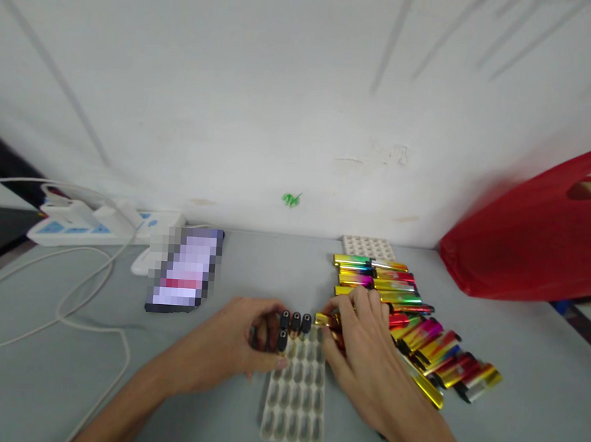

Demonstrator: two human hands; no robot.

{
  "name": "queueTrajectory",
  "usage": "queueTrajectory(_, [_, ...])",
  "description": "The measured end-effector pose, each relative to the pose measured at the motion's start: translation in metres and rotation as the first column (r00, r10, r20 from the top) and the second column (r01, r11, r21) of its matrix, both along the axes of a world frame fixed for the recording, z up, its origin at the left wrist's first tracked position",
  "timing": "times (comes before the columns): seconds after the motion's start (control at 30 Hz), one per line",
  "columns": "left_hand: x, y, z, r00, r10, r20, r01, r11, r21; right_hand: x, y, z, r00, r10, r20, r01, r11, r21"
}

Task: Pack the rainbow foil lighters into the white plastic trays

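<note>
Wall (304, 81): white and scuffed, it filled the upper half of the view, with a small green mark (291, 199) low at 12 o'clock.
Bench (540, 396): grey, it carried everything below the wall.
Red plastic bag (529, 235): slumped against the wall at 2 o'clock, well apart from the hands.
Power strip (75, 224): white, at 10 o'clock by the wall, with white cable (84, 321) looping over the bench toward 8 o'clock.
Metallic tubes (418, 335): a many-coloured row fanned from 1 to 4 o'clock of the moulded tray, just beside the right hand.
Right hand (362, 345): it came in from 5 o'clock, grip closed around the gold tube (322, 319) at the tray's 1 o'clock corner.
Left hand (238, 341): it came in from 7 o'clock, grip pinched on the dark-capped piece (281, 341) at the tray's 11 o'clock corner.
Moulded tray (294, 401): pale, with rows of pockets, it lay between the two hands; three dark-capped pieces (295, 322) stood in its far row.
Phone (185, 271): screen lit, at 10 o'clock of the left hand, apart from it.
Second tray (367, 245): a pale tray with small pockets sat against the wall at 12 o'clock of the tubes.
</note>
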State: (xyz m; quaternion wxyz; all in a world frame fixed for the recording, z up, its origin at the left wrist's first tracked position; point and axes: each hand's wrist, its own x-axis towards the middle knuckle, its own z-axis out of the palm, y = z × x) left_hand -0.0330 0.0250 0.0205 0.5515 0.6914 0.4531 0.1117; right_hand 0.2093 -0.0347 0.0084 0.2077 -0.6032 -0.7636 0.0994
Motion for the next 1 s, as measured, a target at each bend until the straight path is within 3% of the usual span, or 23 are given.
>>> queueTrajectory(0.1, [0.001,0.000,0.004,0.999,-0.008,-0.040,0.010,0.999,0.051,-0.001,-0.001,0.000,1.000,-0.006,0.008,0.006,1.000,-0.003])
queueTrajectory(0.27, [-0.001,-0.003,0.012,0.997,-0.014,-0.081,0.014,1.000,-0.012,0.001,0.000,-0.001,1.000,0.003,-0.031,-0.003,1.000,-0.013])
queueTrajectory(0.63, [-0.003,-0.005,0.010,0.999,-0.009,-0.044,0.008,0.999,-0.033,0.001,0.003,-0.001,1.000,0.006,-0.012,-0.006,1.000,-0.003])
queueTrajectory(0.9, [-0.004,-0.006,0.011,0.999,-0.007,-0.046,0.005,0.999,-0.042,0.000,0.004,0.001,0.997,-0.013,-0.074,0.012,1.000,-0.016])
queueTrajectory(1.0, [-0.003,-0.006,0.010,0.999,-0.010,-0.037,0.008,0.999,-0.042,0.001,0.005,0.006,0.980,-0.018,-0.199,0.024,0.999,0.027])
